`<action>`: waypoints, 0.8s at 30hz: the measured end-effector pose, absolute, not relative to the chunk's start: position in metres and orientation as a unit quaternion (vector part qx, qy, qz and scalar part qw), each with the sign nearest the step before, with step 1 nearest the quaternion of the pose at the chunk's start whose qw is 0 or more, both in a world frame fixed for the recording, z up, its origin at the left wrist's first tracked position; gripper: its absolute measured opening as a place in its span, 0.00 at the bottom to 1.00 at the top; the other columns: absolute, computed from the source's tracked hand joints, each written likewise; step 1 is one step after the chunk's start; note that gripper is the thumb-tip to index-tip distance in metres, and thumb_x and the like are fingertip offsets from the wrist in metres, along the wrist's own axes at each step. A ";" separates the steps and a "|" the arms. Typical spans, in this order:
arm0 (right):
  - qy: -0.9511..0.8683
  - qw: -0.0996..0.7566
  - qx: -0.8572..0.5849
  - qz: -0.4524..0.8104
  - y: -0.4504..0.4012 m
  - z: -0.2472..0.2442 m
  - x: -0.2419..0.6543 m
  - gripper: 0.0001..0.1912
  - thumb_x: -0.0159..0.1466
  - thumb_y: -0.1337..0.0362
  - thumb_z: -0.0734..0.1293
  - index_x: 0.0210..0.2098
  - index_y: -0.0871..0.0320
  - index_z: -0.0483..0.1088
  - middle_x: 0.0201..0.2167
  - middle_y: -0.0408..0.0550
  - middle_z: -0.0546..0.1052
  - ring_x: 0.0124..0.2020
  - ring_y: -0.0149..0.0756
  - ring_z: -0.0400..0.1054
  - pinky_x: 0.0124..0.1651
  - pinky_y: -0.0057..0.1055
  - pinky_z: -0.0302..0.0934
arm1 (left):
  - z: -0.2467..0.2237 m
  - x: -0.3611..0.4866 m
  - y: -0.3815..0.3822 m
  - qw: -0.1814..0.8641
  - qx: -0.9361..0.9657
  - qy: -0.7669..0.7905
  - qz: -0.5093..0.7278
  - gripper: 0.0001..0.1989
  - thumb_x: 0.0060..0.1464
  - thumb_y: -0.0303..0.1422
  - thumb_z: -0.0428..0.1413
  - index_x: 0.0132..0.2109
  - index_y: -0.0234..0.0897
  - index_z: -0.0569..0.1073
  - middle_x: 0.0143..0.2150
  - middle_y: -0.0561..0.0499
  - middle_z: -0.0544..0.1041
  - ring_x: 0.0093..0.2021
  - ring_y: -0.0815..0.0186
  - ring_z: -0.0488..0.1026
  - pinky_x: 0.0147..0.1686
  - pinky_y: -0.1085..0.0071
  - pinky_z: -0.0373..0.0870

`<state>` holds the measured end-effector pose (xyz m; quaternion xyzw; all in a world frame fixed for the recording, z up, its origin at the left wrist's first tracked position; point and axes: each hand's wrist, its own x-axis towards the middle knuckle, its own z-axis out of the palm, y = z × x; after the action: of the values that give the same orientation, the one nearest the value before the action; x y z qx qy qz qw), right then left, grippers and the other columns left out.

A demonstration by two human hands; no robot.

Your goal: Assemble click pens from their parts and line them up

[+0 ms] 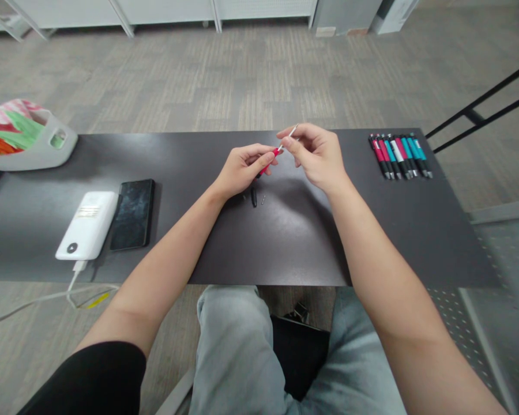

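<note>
My left hand [246, 165] is closed around a red pen barrel [269, 163], held tilted above the dark table. My right hand [313, 151] pinches a thin white pen refill [289, 137], whose lower end meets the top of the red barrel. How deep it sits inside I cannot tell. Under my left hand, a short black pen part [254, 197] lies on the table. Beside it on the right is a tiny metal piece [263, 199], too small to make out well.
A row of several red, white and teal pens [400, 155] lies at the right. On the left are a white power bank [89, 225] with a cable, a black phone [132, 214] and a white basket [60, 141] of colourful packets. The dark table's [268, 253] front edge is above my knees.
</note>
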<state>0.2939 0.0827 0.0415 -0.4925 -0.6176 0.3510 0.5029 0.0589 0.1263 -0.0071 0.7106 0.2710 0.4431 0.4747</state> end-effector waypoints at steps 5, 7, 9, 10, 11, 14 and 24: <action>-0.617 0.504 -0.493 0.350 0.082 0.041 0.290 0.38 0.69 0.21 0.86 0.51 0.48 0.89 0.41 0.48 0.84 0.41 0.45 0.80 0.37 0.38 0.71 | -0.011 0.059 0.127 0.484 0.703 0.259 0.451 0.39 0.69 0.74 0.76 0.52 0.40 0.92 0.45 0.43 0.93 0.37 0.61 0.89 0.40 0.64 0.86; -0.615 0.503 -0.498 0.347 0.081 0.042 0.288 0.37 0.69 0.22 0.86 0.52 0.48 0.88 0.43 0.48 0.84 0.41 0.45 0.80 0.37 0.38 0.71 | -0.012 0.059 0.128 0.482 0.700 0.271 0.452 0.40 0.67 0.75 0.76 0.53 0.40 0.92 0.45 0.43 0.93 0.38 0.60 0.90 0.41 0.64 0.87; -0.614 0.506 -0.499 0.344 0.081 0.041 0.286 0.37 0.69 0.22 0.86 0.51 0.48 0.88 0.44 0.49 0.85 0.41 0.45 0.79 0.37 0.39 0.69 | -0.014 0.059 0.130 0.477 0.697 0.273 0.460 0.40 0.67 0.75 0.77 0.54 0.40 0.92 0.46 0.43 0.93 0.39 0.59 0.91 0.42 0.64 0.88; -0.615 0.505 -0.498 0.345 0.081 0.041 0.286 0.37 0.69 0.22 0.86 0.51 0.48 0.88 0.45 0.49 0.85 0.40 0.44 0.78 0.37 0.39 0.68 | -0.015 0.059 0.131 0.476 0.696 0.269 0.466 0.40 0.67 0.75 0.77 0.54 0.40 0.91 0.46 0.43 0.93 0.40 0.59 0.91 0.42 0.64 0.88; -0.617 0.502 -0.497 0.347 0.082 0.040 0.286 0.37 0.68 0.22 0.87 0.51 0.48 0.88 0.46 0.49 0.86 0.40 0.44 0.77 0.37 0.39 0.68 | -0.017 0.059 0.132 0.474 0.695 0.264 0.472 0.40 0.67 0.75 0.77 0.55 0.40 0.91 0.46 0.43 0.93 0.41 0.59 0.92 0.43 0.64 0.89; -0.625 0.489 -0.497 0.350 0.084 0.039 0.293 0.37 0.65 0.24 0.90 0.53 0.47 0.88 0.50 0.50 0.88 0.39 0.43 0.75 0.38 0.39 0.66 | -0.021 0.058 0.137 0.461 0.696 0.268 0.481 0.39 0.68 0.74 0.76 0.55 0.41 0.91 0.47 0.44 0.93 0.43 0.59 0.92 0.44 0.63 0.89; -0.786 0.250 -0.428 0.369 0.074 0.041 0.302 0.22 0.60 0.47 0.95 0.41 0.51 0.90 0.41 0.47 0.86 0.38 0.43 0.74 0.46 0.41 0.68 | -0.036 0.045 0.165 0.344 0.679 0.344 0.550 0.38 0.73 0.75 0.72 0.60 0.45 0.86 0.51 0.44 0.90 0.46 0.56 0.93 0.41 0.65 0.86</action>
<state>0.3021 0.0736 0.0405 -0.4277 -0.7864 0.3690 0.2500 0.0445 0.1647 -0.0361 0.6789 0.3442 0.5497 0.3440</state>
